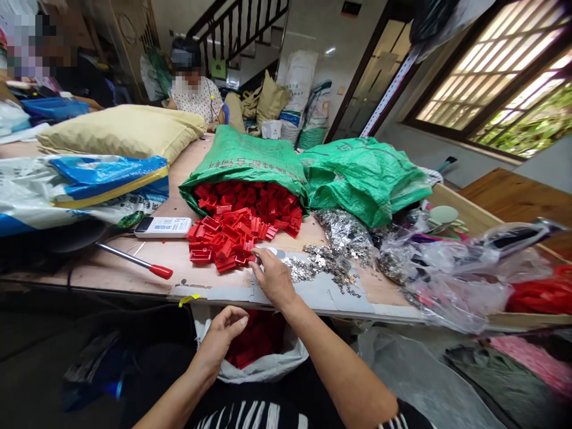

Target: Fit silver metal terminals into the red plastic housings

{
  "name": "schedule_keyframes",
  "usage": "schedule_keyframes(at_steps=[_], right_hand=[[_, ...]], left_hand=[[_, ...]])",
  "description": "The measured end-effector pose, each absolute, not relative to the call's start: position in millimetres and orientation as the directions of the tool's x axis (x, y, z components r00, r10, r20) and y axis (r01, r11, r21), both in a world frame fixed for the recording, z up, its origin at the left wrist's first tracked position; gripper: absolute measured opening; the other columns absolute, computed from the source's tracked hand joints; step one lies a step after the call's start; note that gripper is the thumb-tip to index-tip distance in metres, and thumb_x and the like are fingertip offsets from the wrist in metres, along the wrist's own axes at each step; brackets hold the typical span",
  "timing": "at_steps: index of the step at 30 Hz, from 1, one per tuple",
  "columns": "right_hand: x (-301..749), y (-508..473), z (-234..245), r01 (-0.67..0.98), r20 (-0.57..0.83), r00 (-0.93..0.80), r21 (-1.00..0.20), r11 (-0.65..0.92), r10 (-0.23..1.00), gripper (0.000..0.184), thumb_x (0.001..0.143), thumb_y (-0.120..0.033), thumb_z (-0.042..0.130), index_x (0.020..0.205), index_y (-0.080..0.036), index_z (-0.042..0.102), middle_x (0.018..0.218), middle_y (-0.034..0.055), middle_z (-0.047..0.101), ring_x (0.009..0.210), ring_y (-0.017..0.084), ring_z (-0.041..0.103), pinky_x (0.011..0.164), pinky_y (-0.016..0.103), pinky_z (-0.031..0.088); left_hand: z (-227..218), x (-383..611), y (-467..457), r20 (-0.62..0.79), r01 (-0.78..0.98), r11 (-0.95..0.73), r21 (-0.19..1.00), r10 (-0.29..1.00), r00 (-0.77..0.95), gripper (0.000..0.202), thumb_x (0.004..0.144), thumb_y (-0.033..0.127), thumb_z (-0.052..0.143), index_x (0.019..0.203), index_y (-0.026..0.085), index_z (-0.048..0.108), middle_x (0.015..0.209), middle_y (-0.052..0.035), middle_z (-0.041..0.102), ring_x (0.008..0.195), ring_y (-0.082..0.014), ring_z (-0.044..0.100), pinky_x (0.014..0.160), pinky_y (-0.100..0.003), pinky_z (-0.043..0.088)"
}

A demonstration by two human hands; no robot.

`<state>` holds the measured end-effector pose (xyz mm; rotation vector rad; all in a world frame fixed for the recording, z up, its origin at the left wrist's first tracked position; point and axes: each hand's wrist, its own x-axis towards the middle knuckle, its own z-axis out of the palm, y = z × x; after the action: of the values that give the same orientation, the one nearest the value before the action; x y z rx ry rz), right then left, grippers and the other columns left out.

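Observation:
My right hand (273,279) is at the near right edge of a heap of small red plastic pieces (223,235), with thumb and forefinger closed around one piece at its border. Lower down, my left hand (223,335) hangs over the left rim of a white sack (261,370), its fingers loosely bent, the thumb apart and nothing visible between them. More red pieces lie inside this sack below the table edge. Small flat metal parts (300,269) are scattered just right of my right hand. The heap spills from the mouth of a green woven sack (254,156).
Another green sack (364,176) and a clear bag of metal parts (346,229) lie to the right, beside crumpled plastic bags (456,280). At left are a white box-like device (163,227) and a red-tipped rod (159,271). Two people sit across the table (107,268).

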<state>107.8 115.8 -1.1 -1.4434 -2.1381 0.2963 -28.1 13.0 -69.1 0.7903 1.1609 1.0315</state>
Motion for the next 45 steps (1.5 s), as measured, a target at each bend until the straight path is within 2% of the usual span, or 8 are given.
schedule_keyframes(at_steps=[8,12,17,23,28,33,39,45], right_hand=[[97.4,142.7,1.5,0.847,0.279,-0.24,-0.407,0.341,0.93,0.015,0.088,-0.023,0.054,0.101,-0.024,0.061,0.1,0.0032,0.062,0.086,0.017,0.059,0.073,0.025,0.044],[106.3,128.9,10.9,0.751,0.367,-0.198,-0.539,0.381,0.909,0.011,0.088,-0.022,0.053,0.095,-0.021,0.061,0.094,0.0028,0.061,0.086,0.015,0.057,0.076,0.025,0.042],[119.4,84.0,19.1,0.548,0.27,-0.224,-0.76,0.35,0.936,0.005,0.083,-0.021,0.059,0.081,-0.019,0.063,0.074,-0.001,0.058,0.072,0.013,0.053,0.067,0.022,0.039],[132.5,41.2,10.3,0.366,0.072,-0.251,-0.916,0.164,0.965,0.008,0.082,-0.024,0.061,0.08,-0.017,0.064,0.072,-0.0031,0.058,0.067,0.011,0.051,0.064,0.021,0.039],[172.5,51.9,6.2,0.434,0.092,-0.217,-0.883,0.18,0.972,0.015,0.086,-0.028,0.054,0.085,-0.018,0.064,0.077,-0.0007,0.063,0.073,0.013,0.056,0.068,0.023,0.043],[234.7,81.1,-6.0,0.827,0.261,0.04,-0.55,0.114,0.964,0.018,0.086,-0.018,0.05,0.096,-0.02,0.064,0.098,0.0055,0.064,0.09,0.019,0.059,0.082,0.029,0.043],[254.6,96.9,-16.4,0.954,0.189,-0.007,-0.294,0.064,0.982,0.024,0.088,-0.018,0.048,0.106,-0.023,0.064,0.103,0.0051,0.062,0.091,0.017,0.06,0.08,0.025,0.044],[251.9,102.9,-15.4,0.94,0.175,-0.034,-0.329,0.09,0.984,0.016,0.089,-0.023,0.05,0.094,-0.021,0.065,0.097,0.005,0.062,0.086,0.016,0.058,0.077,0.025,0.043]], left_hand=[[-53.5,-23.5,12.9,-0.265,-0.191,0.271,0.943,0.963,0.059,0.026,0.072,0.039,0.069,0.083,0.017,0.063,0.085,-0.0048,0.07,0.084,-0.0184,0.062,0.079,-0.029,0.045],[-49.5,-24.3,15.5,-0.136,-0.147,0.133,0.98,0.991,-0.012,0.026,0.077,0.038,0.065,0.093,0.018,0.061,0.087,-0.005,0.068,0.085,-0.0193,0.065,0.082,-0.032,0.05],[-46.8,-25.7,26.7,0.243,0.16,-0.214,0.964,0.949,-0.199,0.054,0.08,0.029,0.063,0.13,0.027,0.042,0.127,-0.0102,0.05,0.09,-0.0179,0.065,0.074,-0.032,0.055],[-46.4,-22.6,36.1,0.497,0.485,-0.459,0.744,0.866,0.057,0.035,0.084,0.019,0.055,0.118,0.026,0.058,0.117,-0.0077,0.06,0.109,-0.0227,0.058,0.085,-0.035,0.052],[-40.8,-13.0,28.0,0.326,0.351,-0.329,0.876,0.943,0.071,0.031,0.083,0.026,0.058,0.114,0.024,0.061,0.112,-0.0056,0.066,0.103,-0.0223,0.062,0.092,-0.035,0.048],[-29.1,-10.2,18.5,-0.058,0.018,0.057,0.998,0.997,0.053,0.042,0.08,0.037,0.063,0.119,0.022,0.058,0.101,-0.0046,0.07,0.087,-0.0196,0.066,0.082,-0.031,0.052],[-13.5,-2.9,14.8,-0.3,-0.494,0.34,0.8,0.94,0.16,0.056,0.078,0.036,0.066,0.129,0.022,0.049,0.1,-0.007,0.069,0.088,-0.0208,0.066,0.081,-0.039,0.055],[-13.1,-1.8,16.2,-0.324,-0.546,0.354,0.759,0.933,0.155,0.05,0.069,0.026,0.076,0.115,0.02,0.057,0.095,-0.0058,0.071,0.085,-0.0189,0.068,0.081,-0.034,0.055]])
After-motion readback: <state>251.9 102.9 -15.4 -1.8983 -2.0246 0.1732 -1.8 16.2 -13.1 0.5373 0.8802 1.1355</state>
